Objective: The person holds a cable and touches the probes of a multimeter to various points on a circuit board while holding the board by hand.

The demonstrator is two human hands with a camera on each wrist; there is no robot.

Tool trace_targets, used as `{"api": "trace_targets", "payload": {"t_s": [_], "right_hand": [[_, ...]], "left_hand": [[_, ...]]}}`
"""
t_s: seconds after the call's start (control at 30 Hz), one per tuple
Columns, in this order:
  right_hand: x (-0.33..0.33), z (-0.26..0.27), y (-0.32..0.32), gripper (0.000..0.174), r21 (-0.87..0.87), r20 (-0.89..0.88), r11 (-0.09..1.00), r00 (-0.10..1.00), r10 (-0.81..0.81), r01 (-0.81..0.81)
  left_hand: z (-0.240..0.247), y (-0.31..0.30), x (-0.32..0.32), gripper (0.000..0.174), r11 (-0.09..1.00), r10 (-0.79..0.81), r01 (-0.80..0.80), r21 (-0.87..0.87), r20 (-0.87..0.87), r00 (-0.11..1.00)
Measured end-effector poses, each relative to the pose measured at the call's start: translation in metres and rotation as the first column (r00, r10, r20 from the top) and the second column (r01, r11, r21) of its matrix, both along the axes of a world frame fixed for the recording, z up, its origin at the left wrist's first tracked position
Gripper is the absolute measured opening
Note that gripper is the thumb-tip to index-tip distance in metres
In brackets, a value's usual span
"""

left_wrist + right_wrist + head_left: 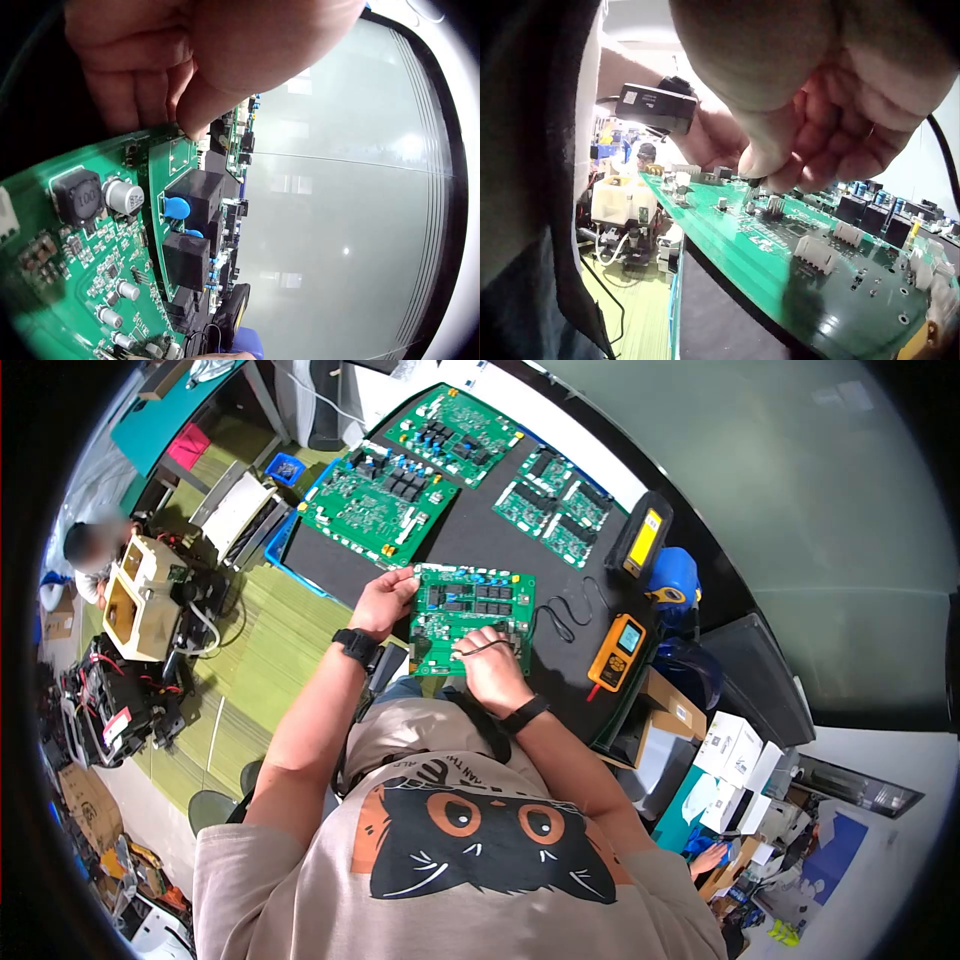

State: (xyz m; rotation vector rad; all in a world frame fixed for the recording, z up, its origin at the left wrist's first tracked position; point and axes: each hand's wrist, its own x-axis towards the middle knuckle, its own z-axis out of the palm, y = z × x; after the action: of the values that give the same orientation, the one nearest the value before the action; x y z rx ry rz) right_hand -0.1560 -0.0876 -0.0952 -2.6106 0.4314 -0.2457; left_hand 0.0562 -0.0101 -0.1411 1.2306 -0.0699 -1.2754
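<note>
A green circuit board (465, 625) with black relays and blue discs is held above the dark table in front of the body. At its far left corner my left hand (388, 600) pinches the edge between thumb and fingers, also seen closely in the left wrist view. My right hand (493, 668) is over the near part of the board. Its thumb and a finger pinch the small dark end of a black cable (942, 146), touching down among the white connectors (815, 255). Exactly what the dark end is, I cannot tell.
Two large green boards (375, 510) lie at the far left of the table, with a group of smaller boards (555, 505) right of them. An orange handheld meter (617, 652), a black case with a yellow label (645, 538) and a blue tape dispenser-like object (674, 572) stand on the right.
</note>
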Motion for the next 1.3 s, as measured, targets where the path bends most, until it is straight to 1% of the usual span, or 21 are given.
{"api": "trace_targets", "payload": {"t_s": [0.1,0.2,0.3,0.4,0.6,0.7,0.83,0.9,1.13,1.2,1.3], "right_hand": [[0.001,0.001,0.001,0.009,-0.008,-0.010,1.000,1.000,-0.007,0.007],[0.002,0.002,0.001,0.009,-0.001,-0.038,1.000,0.999,0.003,-0.003],[0.002,0.003,0.002,0.009,0.000,-0.040,1.000,0.999,-0.003,0.003],[0.003,0.004,0.002,0.009,-0.013,-0.070,1.000,0.998,0.002,-0.003],[0.001,0.003,0.002,0.010,-0.013,-0.040,1.000,0.999,-0.004,0.004],[-0.001,0.003,0.002,0.010,0.009,-0.015,1.000,1.000,-0.011,0.011],[-0.002,0.003,0.002,0.009,0.009,0.008,1.000,1.000,-0.011,0.011],[-0.003,0.004,0.001,0.013,0.026,-0.036,1.000,0.999,-0.012,0.013],[-0.001,0.005,0.002,0.013,0.022,-0.054,1.000,0.998,-0.021,0.022],[-0.002,0.001,0.002,0.009,0.023,-0.002,0.999,1.000,-0.025,0.025],[-0.002,0.001,0.002,0.009,0.022,0.007,0.999,1.000,-0.025,0.025]], "left_hand": [[-0.008,0.000,0.002,0.030,1.000,-0.001,0.001,-0.019,0.007,1.000],[-0.013,0.001,0.003,0.029,1.000,-0.014,0.014,0.017,0.019,1.000],[-0.005,0.000,0.002,0.028,0.999,-0.010,0.009,0.044,0.021,1.000],[-0.006,0.000,0.003,0.028,1.000,-0.020,0.020,0.017,0.011,1.000],[0.001,0.000,0.002,0.028,0.999,-0.020,0.019,0.028,0.024,1.000],[-0.003,0.000,0.002,0.027,1.000,-0.019,0.019,0.011,0.016,1.000],[-0.005,0.001,0.003,0.027,0.999,-0.019,0.018,0.040,0.042,0.999],[-0.006,0.000,0.002,0.028,1.000,-0.009,0.009,0.000,0.009,1.000],[-0.005,0.000,0.002,0.028,1.000,-0.012,0.012,-0.002,0.002,1.000],[-0.003,0.000,0.001,0.028,1.000,-0.008,0.008,-0.001,0.002,1.000],[-0.002,0.000,0.001,0.028,1.000,-0.005,0.005,-0.004,0.000,1.000]]}}
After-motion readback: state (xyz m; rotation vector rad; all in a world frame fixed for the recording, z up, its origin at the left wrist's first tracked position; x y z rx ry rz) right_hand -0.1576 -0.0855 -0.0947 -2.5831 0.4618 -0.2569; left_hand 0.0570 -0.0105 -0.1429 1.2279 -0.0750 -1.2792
